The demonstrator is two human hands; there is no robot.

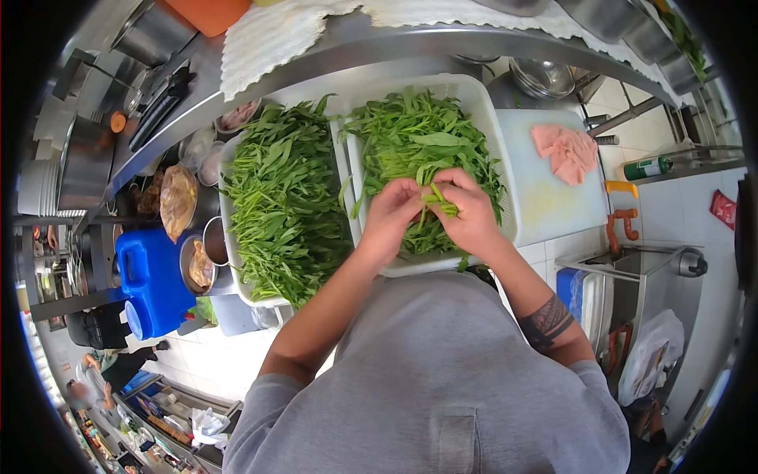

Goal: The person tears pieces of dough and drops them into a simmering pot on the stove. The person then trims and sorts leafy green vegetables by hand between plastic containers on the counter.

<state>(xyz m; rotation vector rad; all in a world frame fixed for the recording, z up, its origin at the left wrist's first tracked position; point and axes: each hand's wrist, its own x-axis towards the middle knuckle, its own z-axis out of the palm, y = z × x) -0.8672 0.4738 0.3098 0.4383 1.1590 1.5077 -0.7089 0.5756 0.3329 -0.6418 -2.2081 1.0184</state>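
Note:
My left hand (390,219) and my right hand (469,212) meet over the right-hand white basket (505,170). Fingers of both are closed on a small bunch of water spinach (439,202), its cut stems pointing toward me. Beneath them, more loose water spinach (426,130), with long narrow leaves, fills the basket. A second white tub (230,207), just left of my left hand, is heaped with the same greens (284,197). My fingertips partly hide the held stems.
A white cutting board (545,197) with a crumpled pink cloth (565,152) lies to the right. On the left are a blue jerrycan (154,276) and a bagged item (178,201). A metal shelf edge (339,51) crosses above the tubs. Another person (99,379) stands far left.

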